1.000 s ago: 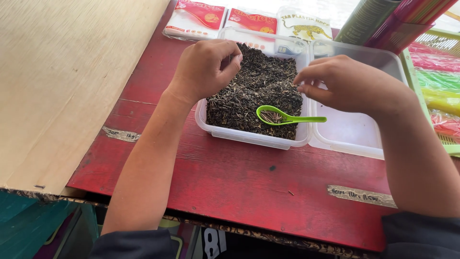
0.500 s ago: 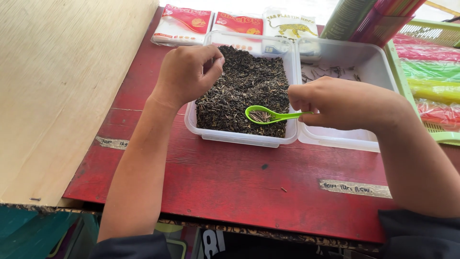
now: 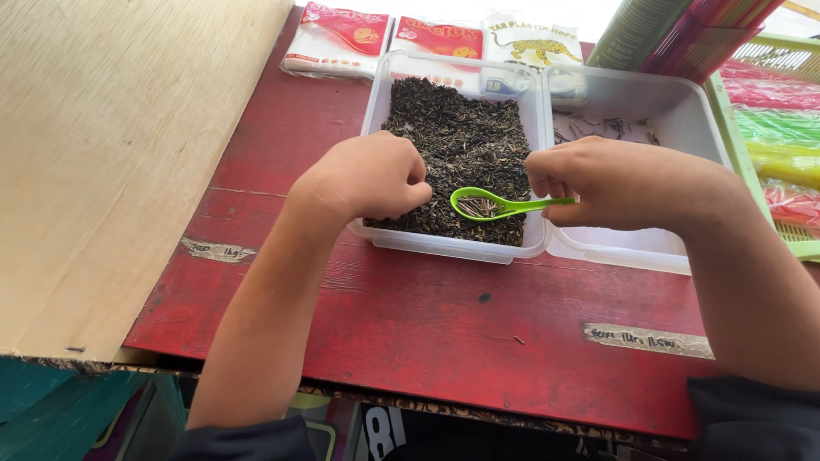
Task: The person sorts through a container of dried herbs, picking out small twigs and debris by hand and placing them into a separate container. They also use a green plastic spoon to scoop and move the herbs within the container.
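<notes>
Currently my right hand (image 3: 623,183) pinches green scoop (image 3: 491,205) by handle, few stems in bowl. Left hand (image 3: 367,179) curled, fingertips in dark tea leaves (image 3: 461,145) of left tub (image 3: 453,243). Right tub (image 3: 666,111) holds few picked stems; I judge most sorting left.

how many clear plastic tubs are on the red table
2. One tub full of dark dried leaves lies under both hands; the second tub, nearly empty, touches its right side. Nothing suggests more hidden.
</notes>
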